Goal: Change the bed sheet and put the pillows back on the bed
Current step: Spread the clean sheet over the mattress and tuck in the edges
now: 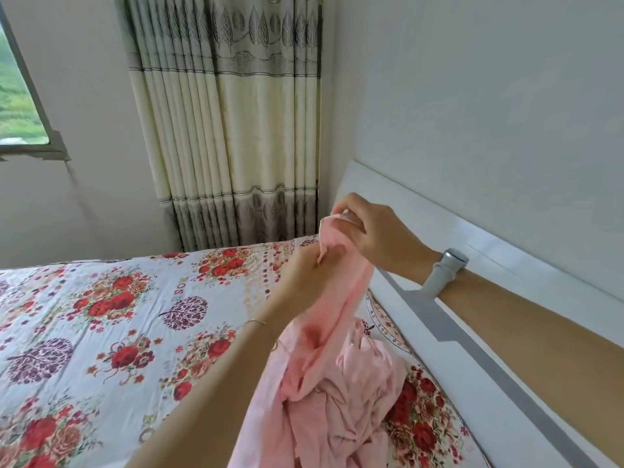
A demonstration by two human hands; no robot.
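Pink sheet (341,383) gripped by left hand (304,282) and right hand (374,234)

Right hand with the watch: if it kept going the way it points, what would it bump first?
Probably the curtain. The right hand points left across the bed's corner; depth is unclear.

Pink sheet (337,383): thin matt cloth, soft, heavily creased. Floral sheet (118,315) on the bed: matt printed cloth, lightly wrinkled. Headboard (489,332): smooth white panel, slight sheen, grey matt strip. Curtain (236,130): pleated cloth, faint satin sheen. Watch strap (439,275): smooth matt, rubbery-looking. Wall (472,96): matt, painted.
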